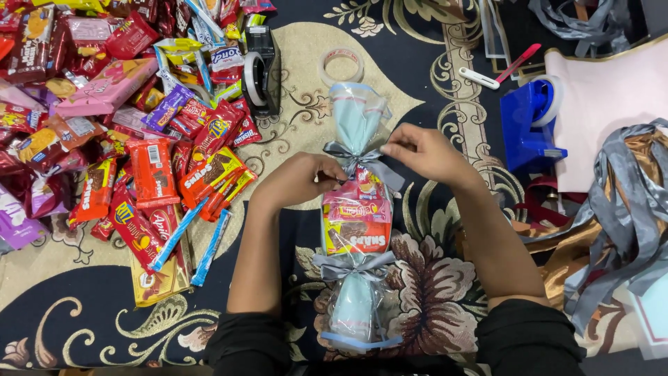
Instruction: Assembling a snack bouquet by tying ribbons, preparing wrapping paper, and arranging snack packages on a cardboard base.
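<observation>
A person in black sleeves works over a cellophane-wrapped snack bundle lying lengthwise on a patterned carpet of dark blue and cream, between the forearms. The bundle is cinched at both ends like a giant sweet, with a grey ribbon bow at the near end and another grey ribbon at the far neck. The left hand presses against the bundle's left side just below that far ribbon, fingers curled closed at the knot; exactly what they pinch cannot be told. The right hand has thumb and fingertips closed on the ribbon's right-hand loop.

To the left, a heap of snack packets in red, pink, purple and yellow spreads across the carpet, some long blue-striped sticks at its edge. A black tape dispenser and a loose roll of clear tape lie beyond the bundle. At right stand a blue tape dispenser, a pink sheet and a tangle of grey and gold ribbon.
</observation>
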